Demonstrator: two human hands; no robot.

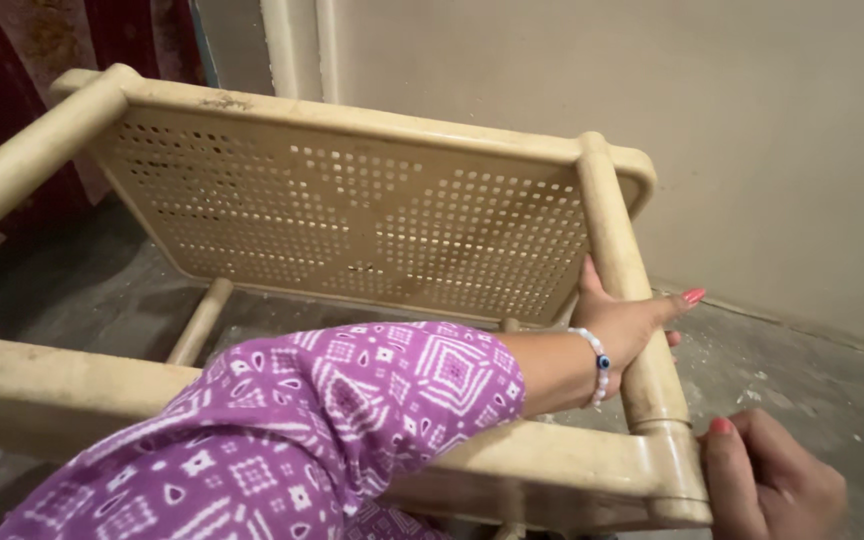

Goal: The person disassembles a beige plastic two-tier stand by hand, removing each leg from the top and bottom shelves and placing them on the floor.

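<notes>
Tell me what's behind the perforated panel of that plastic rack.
Behind the perforated panel stand a plain beige wall and dark red curtain. Through the holes nothing is clear; the panel hides the floor just behind it.

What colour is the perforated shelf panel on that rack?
Cream, the shelf panel is dotted with small holes; head view shows it.

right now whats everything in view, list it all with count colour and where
plastic rack: one, cream, tipped on its side, fills the middle
perforated shelf panel: one, cream, part of the rack, facing the camera
floor: grey, dusty, under the rack
wall: beige, behind and right
curtain: dark red, top left
bracelet: one, white beads with a blue one, left wrist
sleeve: purple with white print, left arm
left hand: grips the rack's right post
right hand: on the rack's bottom right corner
</notes>
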